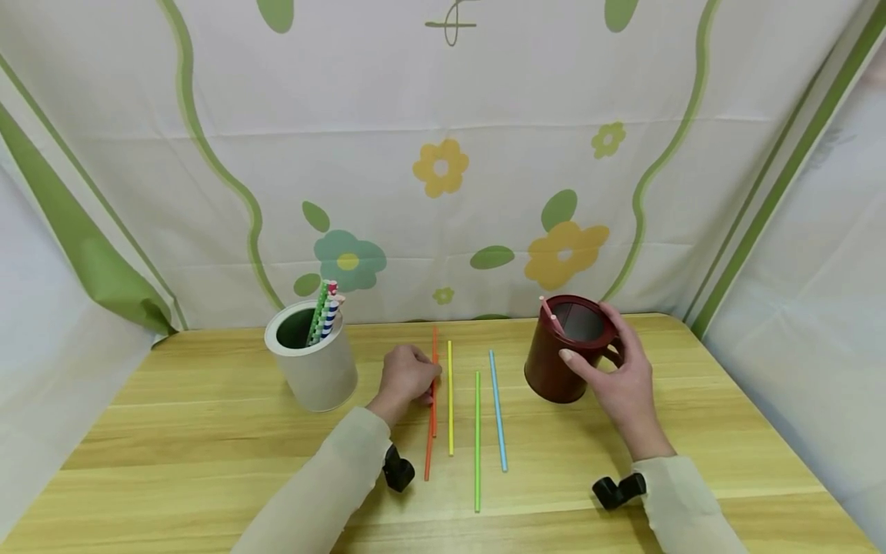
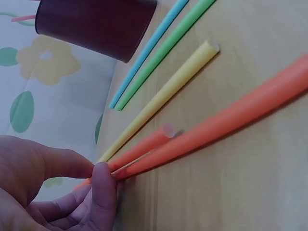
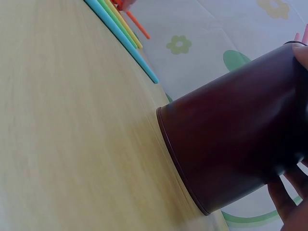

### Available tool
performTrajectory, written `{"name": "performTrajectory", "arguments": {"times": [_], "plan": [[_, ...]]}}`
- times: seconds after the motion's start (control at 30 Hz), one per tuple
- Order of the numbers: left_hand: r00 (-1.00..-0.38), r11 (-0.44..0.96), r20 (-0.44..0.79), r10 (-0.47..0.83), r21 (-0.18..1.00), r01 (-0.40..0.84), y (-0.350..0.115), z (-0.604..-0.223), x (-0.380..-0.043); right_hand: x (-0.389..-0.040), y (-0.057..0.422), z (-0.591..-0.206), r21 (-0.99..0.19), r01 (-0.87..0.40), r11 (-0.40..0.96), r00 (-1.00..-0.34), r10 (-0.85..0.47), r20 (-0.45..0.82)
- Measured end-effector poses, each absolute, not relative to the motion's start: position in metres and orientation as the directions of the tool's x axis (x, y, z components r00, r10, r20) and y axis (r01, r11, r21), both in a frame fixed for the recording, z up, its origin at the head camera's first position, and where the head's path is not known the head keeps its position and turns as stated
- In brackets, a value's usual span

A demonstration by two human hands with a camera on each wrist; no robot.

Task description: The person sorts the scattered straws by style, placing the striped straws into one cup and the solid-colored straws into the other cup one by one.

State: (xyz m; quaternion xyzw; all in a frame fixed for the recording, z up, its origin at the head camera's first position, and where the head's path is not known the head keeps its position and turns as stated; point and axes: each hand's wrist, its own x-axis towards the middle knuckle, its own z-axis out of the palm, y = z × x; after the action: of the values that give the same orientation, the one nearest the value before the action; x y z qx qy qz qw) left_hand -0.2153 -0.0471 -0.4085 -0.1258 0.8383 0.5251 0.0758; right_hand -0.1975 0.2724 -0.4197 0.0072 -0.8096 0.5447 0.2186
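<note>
Sleeves (image 1: 318,485) foremost, left hand (image 1: 406,375) pinches orange straw (image 2: 149,142), right hand (image 1: 623,381) grips maroon mug (image 1: 554,369), yellow straw (image 1: 451,400), green straw (image 1: 477,446), blue straw (image 1: 498,412) between.

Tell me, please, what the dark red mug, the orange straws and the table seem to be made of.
Dark red mug: probably painted metal, softly glossy; smooth sheen and a thin raised bottom rim suggest it, though plastic is possible. Orange straws: paper or plastic, fairly matte; colour is even, one hollow end visible. Table: wood or wood-look laminate, satin-like; grain streaks show.

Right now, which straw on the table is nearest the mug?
The blue straw; the green straw, yellow straw and both orange straws lie farther left.
</note>
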Motion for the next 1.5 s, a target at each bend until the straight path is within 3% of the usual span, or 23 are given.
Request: {"name": "performTrajectory", "arguments": {"times": [0.4, 1.13, 1.5], "plan": [[-0.965, 0.391, -0.209, -0.158, 0.884, -0.255, -0.058, -0.389, -0.219, -0.197, 0.271, -0.418, -0.878, -0.253, 0.405, -0.905, 0.221, 0.362], [-0.991, 0.121, -0.095, -0.097, 0.987, -0.106, -0.053, -0.363, -0.212, -0.198, 0.271, -0.42, -0.877, -0.246, 0.414, -0.907, 0.221, 0.358], [-0.996, 0.012, -0.076, -0.035, 0.997, -0.076, -0.044, -0.348, -0.207, -0.197, 0.274, -0.417, -0.903, -0.249, 0.349, -0.918, 0.212, 0.335]]}}
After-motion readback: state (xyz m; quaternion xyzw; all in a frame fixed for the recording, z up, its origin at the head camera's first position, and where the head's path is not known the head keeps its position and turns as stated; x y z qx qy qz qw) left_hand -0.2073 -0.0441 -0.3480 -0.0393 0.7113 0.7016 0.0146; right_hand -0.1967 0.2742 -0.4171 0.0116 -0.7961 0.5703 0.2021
